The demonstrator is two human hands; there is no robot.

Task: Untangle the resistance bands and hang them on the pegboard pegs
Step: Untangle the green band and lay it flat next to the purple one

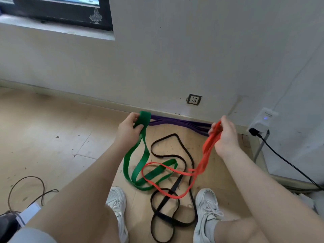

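My left hand (128, 128) pinches the top of a wide green band (138, 155), whose loop hangs down and lies on the wooden floor. My right hand (225, 134) grips a bunched part of a thin red band (206, 151); its lower loop crosses through the green loop and over a black band (168, 204) that lies coiled on the floor between my shoes. A purple band (175, 122) lies stretched along the baseboard behind both hands. No pegboard is in view.
My white shoes (116, 202) stand either side of the black coil. A wall socket (193, 99) sits low on the wall, and a white plug adapter (261, 122) with a black cable is at the right. A brown cord (26, 190) lies at lower left.
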